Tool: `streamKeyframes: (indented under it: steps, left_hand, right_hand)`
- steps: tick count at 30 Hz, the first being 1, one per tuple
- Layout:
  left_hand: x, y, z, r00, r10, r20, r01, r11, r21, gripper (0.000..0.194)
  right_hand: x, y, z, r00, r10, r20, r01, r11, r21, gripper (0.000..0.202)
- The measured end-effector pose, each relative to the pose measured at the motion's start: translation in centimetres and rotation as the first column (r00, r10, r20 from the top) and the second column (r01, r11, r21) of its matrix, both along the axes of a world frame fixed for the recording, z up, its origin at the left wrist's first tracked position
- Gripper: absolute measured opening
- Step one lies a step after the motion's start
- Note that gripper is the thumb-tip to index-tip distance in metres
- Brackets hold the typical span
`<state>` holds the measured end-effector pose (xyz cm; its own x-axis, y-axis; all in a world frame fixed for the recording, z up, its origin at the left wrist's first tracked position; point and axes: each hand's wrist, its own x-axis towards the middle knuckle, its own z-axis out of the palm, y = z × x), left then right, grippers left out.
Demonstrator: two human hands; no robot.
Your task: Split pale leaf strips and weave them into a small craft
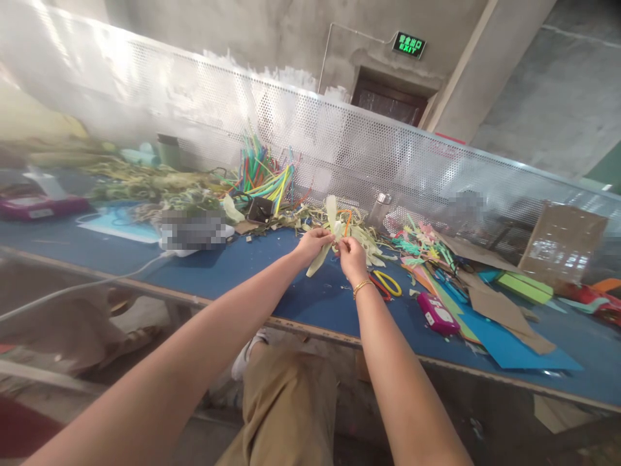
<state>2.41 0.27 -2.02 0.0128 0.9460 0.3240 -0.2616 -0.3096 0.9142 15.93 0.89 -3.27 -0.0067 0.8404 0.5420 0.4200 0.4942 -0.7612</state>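
My left hand (314,246) is closed, its thumb and fingers pinching pale yellow-green leaf-like strips (331,213) that look like husk. One strip stands up above the fingers and another hangs below them. Right beside it, my right hand (352,257) pinches the same bunch from the other side, a bracelet on its wrist. An orange bent stem (348,222) sticks up from the bunch; which hand holds it I cannot tell. Behind both hands lies a heap of similar pale strips (369,241). A yellow loop (388,283) lies close to my right wrist, next to a red-orange piece.
Coloured stems (264,171) stand in a bundle at the back of the blue table (272,278). Right lie a magenta box (438,313), blue sheets (519,343) and cardboard (504,310). A white cable (97,285) crosses the left edge. A perforated metal screen (310,123) closes the back.
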Motion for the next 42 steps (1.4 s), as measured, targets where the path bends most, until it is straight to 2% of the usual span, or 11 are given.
streamKeyframes:
  steps: [6,12,18,23,27,33,42]
  left_hand:
    - [0.4,-0.1,0.0,0.993,-0.118,0.004,0.118,0.993,-0.024,0.012]
    - [0.2,0.2,-0.3,0.993,-0.118,-0.025,0.115,0.99,-0.078,0.024]
    - [-0.1,0.1,0.1,0.989,-0.13,-0.065,0.122,0.987,-0.108,0.034]
    - [-0.1,0.0,0.1,0.992,-0.077,-0.096,0.068,0.994,-0.09,0.029]
    - [0.1,-0.2,0.0,0.995,-0.007,-0.104,0.0,0.998,-0.066,0.033]
    - [0.0,-0.3,0.4,0.999,0.023,-0.044,-0.024,0.999,-0.038,0.035]
    - [-0.9,0.6,0.6,0.979,0.197,0.053,-0.195,0.98,-0.048,0.03]
  right_hand:
    - [0.0,-0.4,0.4,0.967,-0.156,0.203,0.128,0.981,0.146,0.021]
    - [-0.1,-0.8,0.6,0.962,-0.117,0.245,0.09,0.989,0.12,0.025]
    - [0.0,-1.2,0.7,0.958,-0.124,0.258,0.1,0.989,0.107,0.026]
    - [0.0,-1.2,0.7,0.971,-0.102,0.216,0.073,0.988,0.138,0.025]
    - [-0.1,-1.0,0.6,0.972,-0.088,0.216,0.061,0.989,0.132,0.028]
    - [-0.4,-1.2,0.8,0.98,-0.026,0.198,-0.002,0.99,0.142,0.033]
    - [-0.3,-1.3,0.9,0.973,-0.052,0.226,0.019,0.989,0.146,0.033]
